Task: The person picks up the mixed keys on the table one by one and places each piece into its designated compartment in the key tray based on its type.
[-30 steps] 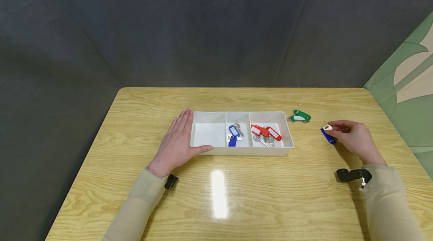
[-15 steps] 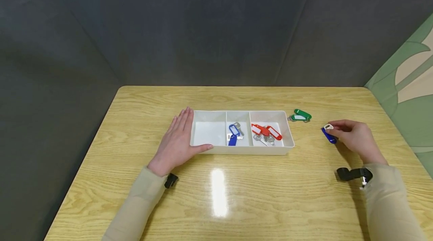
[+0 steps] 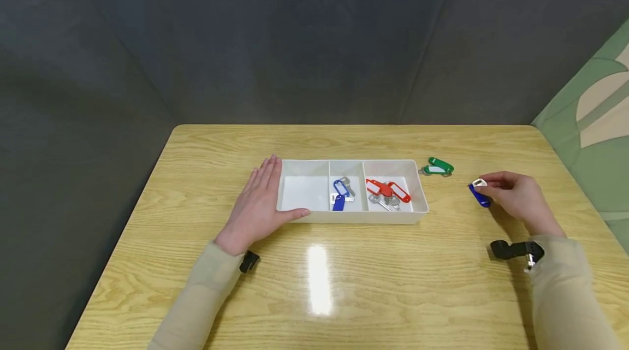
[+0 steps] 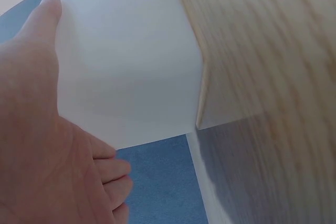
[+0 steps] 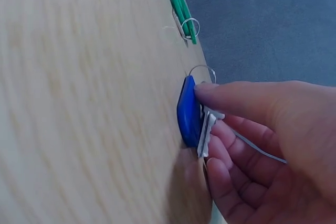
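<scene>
In the head view my right hand (image 3: 516,200) pinches a key (image 3: 479,182) with a blue key tag (image 3: 479,196), low over the table's right side. The right wrist view shows the thumb at the top of the blue tag (image 5: 189,111), the toothed key (image 5: 208,132) beside it and a thin ring above. My left hand (image 3: 257,205) lies with straight fingers along the left end of a white three-compartment tray (image 3: 354,218), its thumb along the front wall. Two blue-tagged keys (image 3: 339,202) lie in the middle compartment; red-tagged keys (image 3: 385,189) lie in the right one.
Green key tags (image 3: 439,170) with keys lie just right of the tray, near its back corner. The wooden table (image 3: 393,279) ends at a dark padded wall (image 3: 314,44) behind. A green patterned panel (image 3: 609,159) stands at the right edge.
</scene>
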The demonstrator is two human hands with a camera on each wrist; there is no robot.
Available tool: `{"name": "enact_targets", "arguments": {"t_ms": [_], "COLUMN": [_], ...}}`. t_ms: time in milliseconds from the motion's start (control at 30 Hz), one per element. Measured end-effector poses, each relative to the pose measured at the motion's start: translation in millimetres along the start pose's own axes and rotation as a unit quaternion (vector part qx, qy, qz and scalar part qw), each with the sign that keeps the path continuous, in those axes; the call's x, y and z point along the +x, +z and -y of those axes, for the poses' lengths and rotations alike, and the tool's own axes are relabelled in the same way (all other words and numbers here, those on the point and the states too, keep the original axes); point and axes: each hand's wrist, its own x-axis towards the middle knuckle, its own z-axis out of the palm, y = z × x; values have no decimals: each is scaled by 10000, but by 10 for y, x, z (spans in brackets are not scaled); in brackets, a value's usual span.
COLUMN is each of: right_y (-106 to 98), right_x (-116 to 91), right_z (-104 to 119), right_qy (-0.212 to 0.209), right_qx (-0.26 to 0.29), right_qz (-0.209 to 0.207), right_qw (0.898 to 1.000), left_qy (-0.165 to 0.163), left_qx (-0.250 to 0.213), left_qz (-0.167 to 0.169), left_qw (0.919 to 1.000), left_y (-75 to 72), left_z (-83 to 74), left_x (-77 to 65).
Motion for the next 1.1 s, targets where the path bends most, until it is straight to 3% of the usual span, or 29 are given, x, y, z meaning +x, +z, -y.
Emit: {"name": "enact_targets", "arguments": {"t_ms": [733,900,1100], "right_y": [4,-13,-44], "right_x": [-22,-13,-8], "right_z": [23,38,90], "right_qy": [-350,-125,-176], "right_qx": [6,259,591], "right_qz": [-279,-321,-440], "right_qw": [9990,9991,9971], "left_qy": [-16,1,38], "left_qx": [26,36,32], "left_qz": [-11,-7,-53], "left_qw": [10000,10000,10000], "left_y": [16,13,20], "left_z": [-6,-7,-6], "left_x": [6,7,9]}}
